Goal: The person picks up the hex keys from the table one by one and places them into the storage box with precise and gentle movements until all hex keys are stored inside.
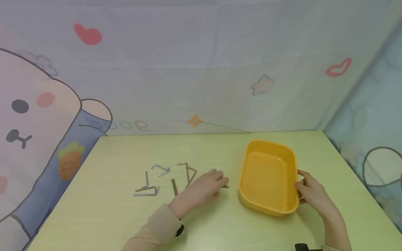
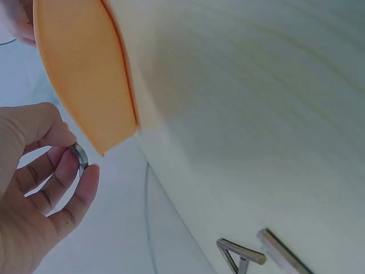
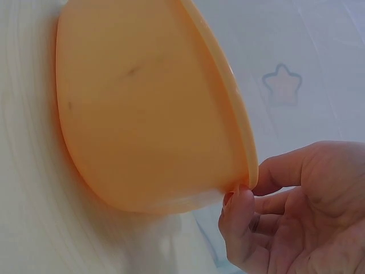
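In the left wrist view a metal hex key is pinched between the thumb and fingers of my left hand. The head view shows that left hand over the middle of the table, just left of a yellow plastic bin, with one end of the key poking out past the fingers. My right hand grips the bin's right rim. The right wrist view shows the thumb and a finger of this hand pinching the rim's edge. No objects show inside the bin, which stands on the table.
Several L-shaped hex keys lie loose left of my left hand, among them a silver one, a brassy one and another pair side by side. A printed cloth hangs behind the pale table.
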The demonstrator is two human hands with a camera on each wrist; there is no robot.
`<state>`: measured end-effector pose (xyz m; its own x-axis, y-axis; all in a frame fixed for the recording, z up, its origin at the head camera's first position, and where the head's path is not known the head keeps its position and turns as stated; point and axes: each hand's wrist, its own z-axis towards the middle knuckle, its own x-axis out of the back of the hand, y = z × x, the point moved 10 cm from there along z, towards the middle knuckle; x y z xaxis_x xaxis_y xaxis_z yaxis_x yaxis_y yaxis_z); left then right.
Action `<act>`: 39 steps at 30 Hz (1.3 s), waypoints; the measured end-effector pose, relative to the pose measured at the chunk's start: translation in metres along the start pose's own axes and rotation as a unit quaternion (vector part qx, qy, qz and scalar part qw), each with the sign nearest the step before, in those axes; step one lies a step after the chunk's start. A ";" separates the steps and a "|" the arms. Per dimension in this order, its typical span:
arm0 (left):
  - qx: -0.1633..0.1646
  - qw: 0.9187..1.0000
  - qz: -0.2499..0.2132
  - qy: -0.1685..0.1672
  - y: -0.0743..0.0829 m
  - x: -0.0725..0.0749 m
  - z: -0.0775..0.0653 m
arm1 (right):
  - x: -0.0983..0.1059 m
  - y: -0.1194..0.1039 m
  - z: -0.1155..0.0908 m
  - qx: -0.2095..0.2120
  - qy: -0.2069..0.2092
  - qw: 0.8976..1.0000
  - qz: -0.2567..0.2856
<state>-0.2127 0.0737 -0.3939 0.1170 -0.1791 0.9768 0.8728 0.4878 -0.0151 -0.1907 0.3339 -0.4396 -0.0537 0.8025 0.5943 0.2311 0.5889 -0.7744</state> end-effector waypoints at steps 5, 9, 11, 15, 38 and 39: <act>-0.002 1.000 0.003 0.009 0.005 0.007 0.004 | 0.000 -0.001 0.000 -0.001 -0.001 1.000 0.002; -0.012 0.999 0.014 0.031 0.009 0.012 0.007 | 0.000 -0.001 0.000 -0.002 0.001 1.000 0.003; -0.015 0.999 0.018 0.037 0.010 0.014 0.008 | 0.000 -0.001 0.000 -0.003 0.001 1.000 0.004; -0.016 0.999 0.018 0.041 0.013 0.018 0.012 | -0.001 -0.001 0.001 -0.003 0.000 1.000 0.005; -0.072 0.996 0.025 0.048 0.051 0.030 0.045 | 0.000 0.001 0.001 -0.003 0.001 1.000 0.003; -0.074 0.996 0.029 0.045 0.052 0.029 0.047 | 0.000 0.001 0.001 -0.003 0.001 1.000 0.002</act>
<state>-0.1860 0.1340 -0.3565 0.2050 -0.2335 0.9505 0.9232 0.3685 -0.1086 -0.1912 0.3347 -0.4401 -0.0511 0.8049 0.5912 0.2369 0.5848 -0.7758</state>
